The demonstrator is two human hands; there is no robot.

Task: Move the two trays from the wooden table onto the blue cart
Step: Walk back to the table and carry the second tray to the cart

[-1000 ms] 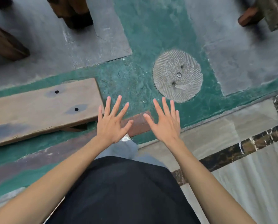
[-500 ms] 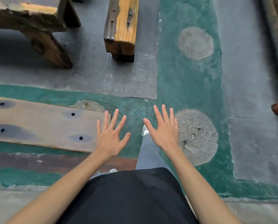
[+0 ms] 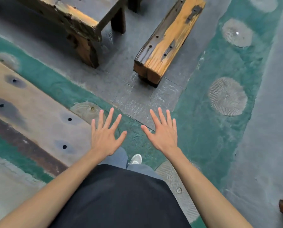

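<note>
Floor (image 3: 208,145) view shifted — bench (image 3: 167,40) nearer | hands (image 3: 104,139) still spread, empty

Floor and timber furniture, seen from above.
Floor (image 3: 127,89) was grey stone slabs crossed by bands of worn green paint; round ribbed discs (image 3: 227,96) were set into the green at right; a pale plank (image 3: 39,116) with dark bolt holes lay at left; a weathered wooden bench (image 3: 168,38) stood at upper centre; a dark timber table (image 3: 68,14) stood upper left; light was soft, even.

Black top (image 3: 121,199), grey-blue trousers (image 3: 117,157), white sneaker (image 3: 135,159); arms bare, no sleeves.
</note>
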